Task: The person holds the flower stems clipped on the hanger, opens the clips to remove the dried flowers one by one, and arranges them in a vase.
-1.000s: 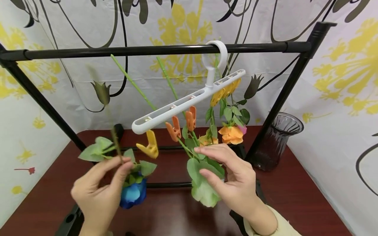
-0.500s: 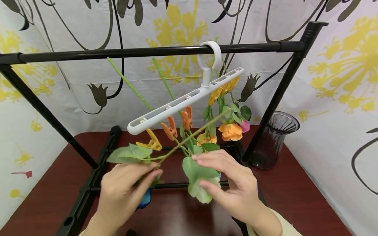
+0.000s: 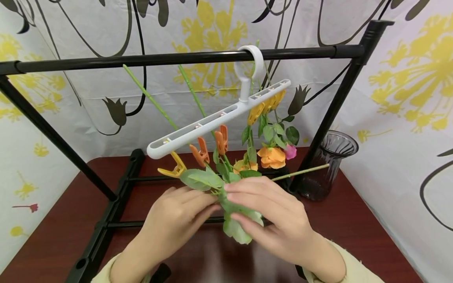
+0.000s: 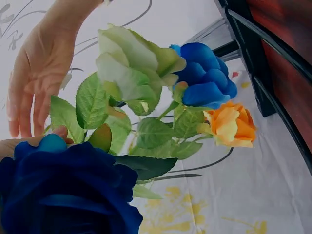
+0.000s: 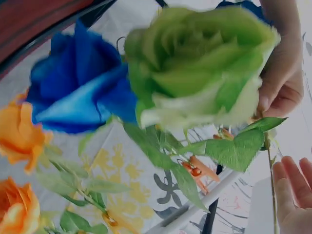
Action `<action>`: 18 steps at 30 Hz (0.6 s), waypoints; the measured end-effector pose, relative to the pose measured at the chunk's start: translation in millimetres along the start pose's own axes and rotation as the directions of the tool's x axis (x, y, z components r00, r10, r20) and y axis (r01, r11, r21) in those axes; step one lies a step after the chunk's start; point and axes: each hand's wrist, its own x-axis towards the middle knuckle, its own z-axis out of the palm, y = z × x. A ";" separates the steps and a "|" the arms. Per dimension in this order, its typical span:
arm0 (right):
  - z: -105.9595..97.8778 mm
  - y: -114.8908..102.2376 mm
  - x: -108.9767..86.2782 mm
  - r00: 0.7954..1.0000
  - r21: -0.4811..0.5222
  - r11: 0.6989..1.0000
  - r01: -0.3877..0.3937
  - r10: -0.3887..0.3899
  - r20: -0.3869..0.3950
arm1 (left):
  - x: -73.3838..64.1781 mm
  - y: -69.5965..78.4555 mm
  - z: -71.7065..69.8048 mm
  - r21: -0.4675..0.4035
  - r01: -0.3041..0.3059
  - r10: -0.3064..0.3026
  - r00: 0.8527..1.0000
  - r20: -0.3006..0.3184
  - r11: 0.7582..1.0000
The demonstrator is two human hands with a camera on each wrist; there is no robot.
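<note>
My left hand [image 3: 184, 216] pinches the stem of an upside-down blue rose [image 4: 68, 190]; its bloom is hidden below that hand in the head view. The rose's bare stem [image 3: 301, 172] points right, past my right hand [image 3: 269, 214]. That hand has its fingers loosely extended beside the stem, in front of a hanging pale green rose [image 3: 238, 232]. Above hangs a white clip hanger [image 3: 194, 130]. It carries a yellow clip [image 3: 174, 168] at its left end with nothing in it, then two orange clips, one at the left [image 3: 200, 152] and one nearer the middle [image 3: 221, 140].
The hanger hooks over a black rack's top bar [image 3: 141, 59]. Orange roses [image 3: 271, 158] and a pink flower [image 3: 290, 151] hang from yellow clips [image 3: 267, 108] at its right. Another blue rose [image 5: 80, 83] hangs behind the green one. A glass vase [image 3: 323, 169] stands right.
My left hand has moved right with the blue rose, from the rack's left side to beside my right hand. The stem has swung from upright to pointing right. My right hand has barely moved.
</note>
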 end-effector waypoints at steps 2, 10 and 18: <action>-1.3 0.0 4.5 0.999 -0.088 0.996 -0.002 0.006 0.041 | 1.8 0.7 0.2 0.007 -0.003 0.003 1.000 0.016 1.000; -10.4 -0.3 8.5 0.974 -0.425 0.904 0.039 0.061 0.219 | 11.0 2.0 -1.4 -0.080 0.022 -0.014 0.995 0.100 0.997; -19.0 3.4 -0.3 0.927 -0.495 0.869 0.018 0.171 0.334 | 18.1 4.8 -2.6 -0.198 0.065 -0.024 0.979 0.203 0.978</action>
